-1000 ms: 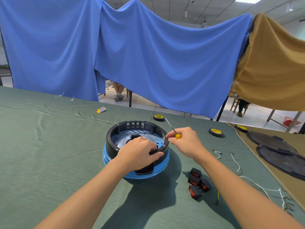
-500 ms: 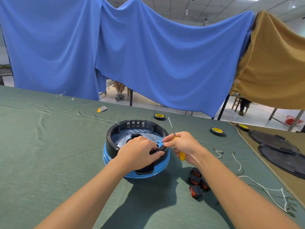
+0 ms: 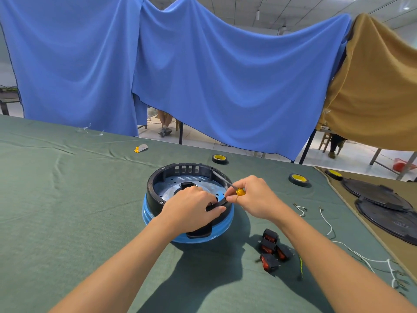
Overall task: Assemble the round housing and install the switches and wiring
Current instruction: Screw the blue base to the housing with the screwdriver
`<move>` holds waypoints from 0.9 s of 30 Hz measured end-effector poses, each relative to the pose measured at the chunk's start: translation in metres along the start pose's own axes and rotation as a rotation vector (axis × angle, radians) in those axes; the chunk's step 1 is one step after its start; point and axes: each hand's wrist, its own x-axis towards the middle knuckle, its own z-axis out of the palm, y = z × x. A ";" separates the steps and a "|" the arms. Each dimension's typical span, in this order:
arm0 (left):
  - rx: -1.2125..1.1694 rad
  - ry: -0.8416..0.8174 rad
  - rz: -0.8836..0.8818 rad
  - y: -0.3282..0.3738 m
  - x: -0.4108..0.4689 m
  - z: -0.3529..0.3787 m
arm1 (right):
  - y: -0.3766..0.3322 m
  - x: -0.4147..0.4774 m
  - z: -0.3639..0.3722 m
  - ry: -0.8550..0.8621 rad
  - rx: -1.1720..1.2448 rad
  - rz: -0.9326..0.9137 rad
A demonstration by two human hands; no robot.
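Blue drapes (image 3: 203, 75) and a tan drape (image 3: 372, 91) hung behind the green-clothed tabletop (image 3: 67, 188) — tape rolls (image 3: 298, 182) lay at its far right, two black discs (image 3: 379, 195) overlapping on tan cloth beyond, a small yellow-grey scrap (image 3: 141, 148) far left

Single view: head-worn wide-angle camera, at person's eye height, facing forward and down. Both forearms enter from bottom edge and converge just below frame centre. Left hand (image 3: 191, 211), right hand (image 3: 255, 197), screwdriver (image 3: 239, 192) and round housing (image 3: 187, 168) sit close to lens. Green-clothed table (image 3: 67, 211) fills lower half, receding away from camera. Blue curtain (image 3: 203, 75) and tan curtain (image 3: 372, 86) fill upper half, farther off. Strip of ceiling (image 3: 293, 10) along top edge. Table's far edge slopes down to right.
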 end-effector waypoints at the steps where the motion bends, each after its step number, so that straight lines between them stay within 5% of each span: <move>1: 0.003 -0.003 -0.001 0.000 0.000 0.000 | -0.001 0.001 0.000 -0.004 -0.047 -0.019; 12: -0.002 -0.002 0.003 0.000 -0.001 0.001 | -0.005 0.005 0.002 -0.046 -0.210 -0.074; 21: 0.012 0.013 0.010 -0.001 0.000 0.002 | -0.013 0.004 -0.003 -0.107 0.437 0.382; 27: 0.013 0.018 0.012 -0.002 -0.001 0.003 | -0.015 0.005 -0.001 -0.036 0.585 0.498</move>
